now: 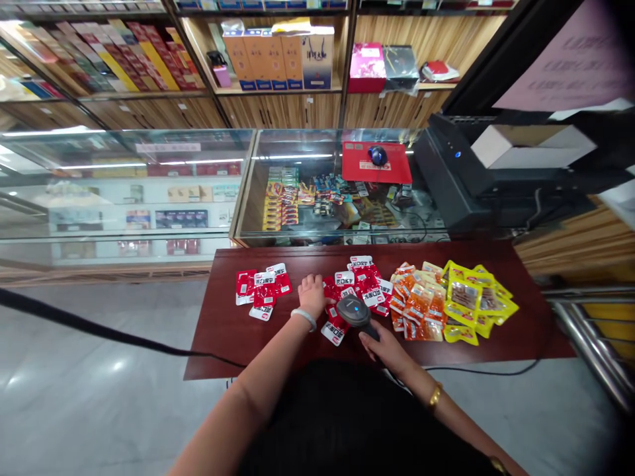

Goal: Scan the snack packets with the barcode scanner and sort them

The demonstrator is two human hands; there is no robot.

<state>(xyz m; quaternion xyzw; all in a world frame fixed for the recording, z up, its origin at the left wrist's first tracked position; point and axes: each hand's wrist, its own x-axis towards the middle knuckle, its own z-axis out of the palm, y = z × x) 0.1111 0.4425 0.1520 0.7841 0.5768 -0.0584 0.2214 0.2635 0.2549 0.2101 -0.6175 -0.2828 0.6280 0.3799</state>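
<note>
My right hand (389, 350) is wrapped round the handle of a dark grey barcode scanner (354, 309), whose head hangs over a loose pile of red-and-white snack packets (367, 281). At the left edge of that pile lies my left hand (312, 295), thumb apart from the fingers and close to the packets; it shows no packet lifted. Farther left on the dark red wooden table (218, 330) is a smaller group of the same red-and-white packets (264, 289). Orange snack packets (419, 301) are heaped to the right of the scanner, with yellow snack packets (464, 297) beside them.
Behind the table stands a glass display counter (297, 142) with small goods inside and a red mat (352, 165) bearing a computer mouse (378, 155). A dark machine (446, 172) stands at the right. A black cable (491, 372) runs along the front edge; metal rails (595, 350) flank the right.
</note>
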